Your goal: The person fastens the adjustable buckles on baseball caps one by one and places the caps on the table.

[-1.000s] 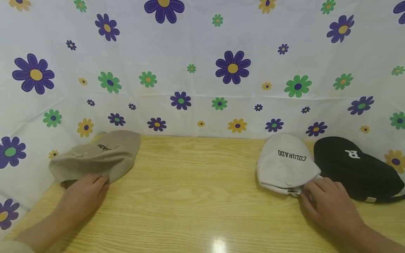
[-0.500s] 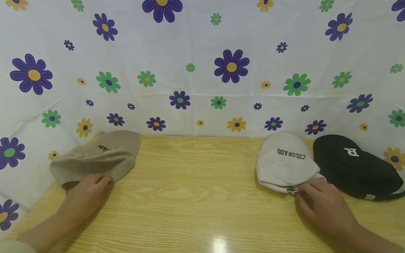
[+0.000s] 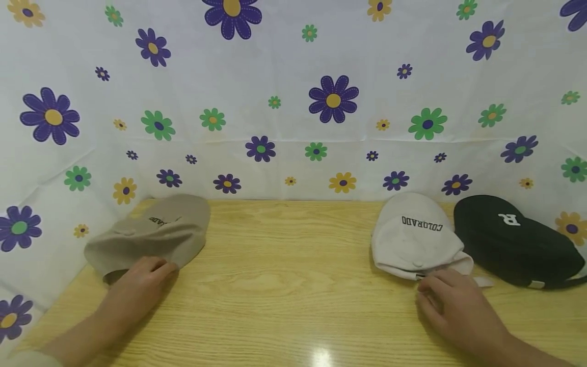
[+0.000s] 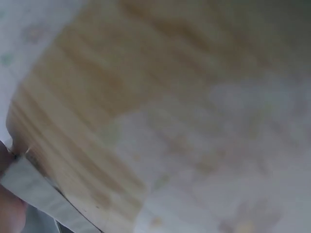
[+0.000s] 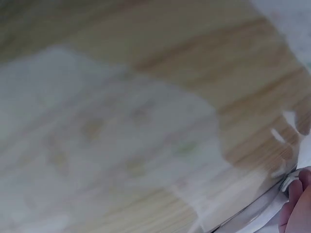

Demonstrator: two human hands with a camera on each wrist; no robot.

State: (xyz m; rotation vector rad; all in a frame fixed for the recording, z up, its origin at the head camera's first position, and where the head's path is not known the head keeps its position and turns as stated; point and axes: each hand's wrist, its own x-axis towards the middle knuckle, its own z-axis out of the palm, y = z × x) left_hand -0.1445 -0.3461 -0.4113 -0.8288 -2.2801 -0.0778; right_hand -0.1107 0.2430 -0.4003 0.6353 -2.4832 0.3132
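At the left, a tan baseball cap [image 3: 151,239] lies tilted, its back opening toward me and its lettering partly folded away. My left hand [image 3: 139,288] grips its near rim; in the left wrist view, fingers [image 4: 10,213] hold the pale edge of the cap. To the right sits an off-white baseball cap [image 3: 410,234] marked COLORADO. My right hand [image 3: 460,308] pinches at its back strap, beside a small metal buckle [image 3: 420,277]. A loose strap end [image 3: 483,282] sticks out to the right of that hand. Fingers [image 5: 294,206] show at the strap in the right wrist view.
A black baseball cap [image 3: 513,250] with a white R lies right of the off-white one. All the caps rest on a wood-grain table [image 3: 275,285]. Behind it hangs a white flower-print cloth [image 3: 284,66], which also runs down the left side.
My left hand has shifted right and slightly nearer, bringing the tan cap along. My right hand has slid left along the off-white cap's back, and the strap end now shows beside it.
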